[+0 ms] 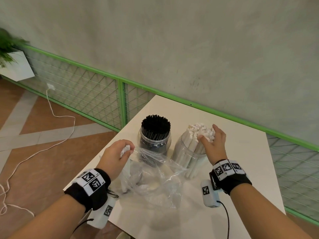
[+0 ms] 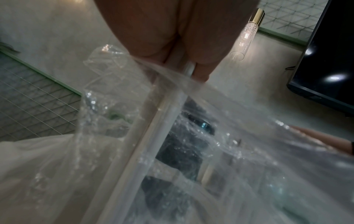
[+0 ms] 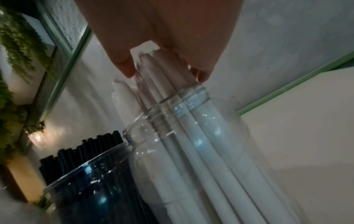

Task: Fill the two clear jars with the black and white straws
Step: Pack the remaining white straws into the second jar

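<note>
A: Table (image 1: 241,169), white top. Two clear jars side by side, just apart. Left jar (image 1: 154,144) packed with black straws (image 1: 155,125), upright, tops above the rim

B: And the right jar (image 1: 186,152)?

A: White straws (image 1: 201,131), wrapped, standing and fanned above the mouth. Right hand (image 1: 214,144) sits on top of the bundle, fingers curled round the straw tops, thumb on the near side. The right wrist view shows fingertips (image 3: 125,66) gripping the ends above the jar's threaded neck (image 3: 193,97)

B: Left hand (image 1: 115,156)?

A: Raised near the black-straw jar, pinching a few white straws (image 2: 162,115) by their tops together with the edge of a clear plastic bag (image 1: 155,178). Bag lies crumpled on the table in front of both jars; straws slant down into it

B: Background?

A: Green-framed wire fence (image 1: 86,87), grey wall, white cable (image 1: 57,116) on the tiled floor, planter (image 1: 15,66) at left
</note>
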Demonstrator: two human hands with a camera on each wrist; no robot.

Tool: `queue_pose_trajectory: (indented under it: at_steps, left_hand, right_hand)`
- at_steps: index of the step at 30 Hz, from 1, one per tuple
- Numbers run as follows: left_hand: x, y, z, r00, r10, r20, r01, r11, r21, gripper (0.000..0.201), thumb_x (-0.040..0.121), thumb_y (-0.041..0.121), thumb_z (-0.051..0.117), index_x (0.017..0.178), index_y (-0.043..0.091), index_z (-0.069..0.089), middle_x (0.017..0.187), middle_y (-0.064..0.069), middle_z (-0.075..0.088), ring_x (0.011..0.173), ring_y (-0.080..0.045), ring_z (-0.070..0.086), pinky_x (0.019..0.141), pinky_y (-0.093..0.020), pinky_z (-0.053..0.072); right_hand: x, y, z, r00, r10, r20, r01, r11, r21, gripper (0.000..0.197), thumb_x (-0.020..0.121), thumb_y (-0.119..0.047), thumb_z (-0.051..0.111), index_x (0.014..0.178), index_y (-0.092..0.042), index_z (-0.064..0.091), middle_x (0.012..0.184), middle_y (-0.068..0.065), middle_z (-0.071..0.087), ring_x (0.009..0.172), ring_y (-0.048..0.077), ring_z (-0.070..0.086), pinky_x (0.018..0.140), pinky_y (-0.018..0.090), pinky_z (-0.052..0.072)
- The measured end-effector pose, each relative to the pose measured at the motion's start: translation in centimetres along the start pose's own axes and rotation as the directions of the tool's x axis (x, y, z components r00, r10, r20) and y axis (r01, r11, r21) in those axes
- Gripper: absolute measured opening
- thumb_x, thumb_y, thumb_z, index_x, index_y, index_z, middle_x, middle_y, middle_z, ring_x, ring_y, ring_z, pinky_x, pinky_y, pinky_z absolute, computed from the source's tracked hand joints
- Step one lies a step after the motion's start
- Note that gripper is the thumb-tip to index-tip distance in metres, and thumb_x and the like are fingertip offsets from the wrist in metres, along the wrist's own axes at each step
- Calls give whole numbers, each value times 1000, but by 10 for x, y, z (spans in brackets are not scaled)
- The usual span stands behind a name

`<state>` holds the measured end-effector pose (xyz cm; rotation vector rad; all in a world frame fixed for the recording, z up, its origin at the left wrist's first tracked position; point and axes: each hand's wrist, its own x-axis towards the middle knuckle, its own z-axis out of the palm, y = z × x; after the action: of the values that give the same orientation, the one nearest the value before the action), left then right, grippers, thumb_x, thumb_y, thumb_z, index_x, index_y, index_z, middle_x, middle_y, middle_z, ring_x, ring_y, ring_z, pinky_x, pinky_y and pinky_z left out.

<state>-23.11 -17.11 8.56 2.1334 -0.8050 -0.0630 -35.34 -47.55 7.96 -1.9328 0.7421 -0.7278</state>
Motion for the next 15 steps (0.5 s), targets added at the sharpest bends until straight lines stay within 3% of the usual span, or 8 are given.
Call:
queue_pose_trajectory:
  at_steps: [3,5,7,9,12,13,15]
  left_hand:
    - [1,0,0,1000,-3,3,3,1000,6,14,91,12,55,87,25,59,95,12,61,92,-8,54,81,-21,32]
    - [0,-1,0,1000,-2,0,2,1000,10,14,91,12,55,87,25,59,95,12,61,92,-7,53,80,-19,32]
    - [0,-2,0,1000,1,-1,-1,1000,11,14,91,13,55,87,26,59,95,13,61,92,-6,52,78,-17,31]
    - [0,-2,1,1000,4,-5,-4,1000,7,14,91,12,55,87,25,59,94,14,60,91,-4,52,75,-11,32]
    - [1,-3,1,1000,17,-8,-16,1000,14,16,91,13,55,87,28,58,93,18,59,88,4,51,76,-1,31]
    - [1,-3,2,1000,18,-7,-18,1000,16,17,91,13,55,87,29,57,93,19,58,89,6,50,76,-1,31]
    - [1,-3,2,1000,20,-9,-20,1000,18,16,91,13,55,86,29,57,92,19,58,90,9,49,76,-1,31]
  right_hand:
    - [-5,-3,-1,993,-118,-7,118,992,52,77,81,-56,45,147,-25,22,151,-1,18,139,12,22,114,35,24]
    - [-6,-5,-1,958,-286,17,286,949,-130,74,84,-61,37,147,-24,25,154,1,19,142,15,19,117,41,21]
    - [-3,-6,-2,912,-383,151,409,805,-430,78,82,-68,35,147,-26,24,156,1,18,145,22,13,117,47,15]
    - [7,-10,-2,881,-360,308,471,592,-654,86,76,-77,34,148,-34,17,159,-4,10,146,26,3,115,53,7]
    - [29,-21,-2,821,-260,509,572,361,-737,88,73,-76,45,148,-40,14,159,-9,7,147,29,-5,112,60,2]
    - [36,-23,-1,797,-222,562,604,326,-727,85,75,-73,49,147,-41,18,158,-10,12,147,28,-1,113,59,6]
    - [46,-25,1,773,-163,613,628,327,-706,76,77,-70,53,143,-38,31,150,-7,32,141,27,19,111,49,28]
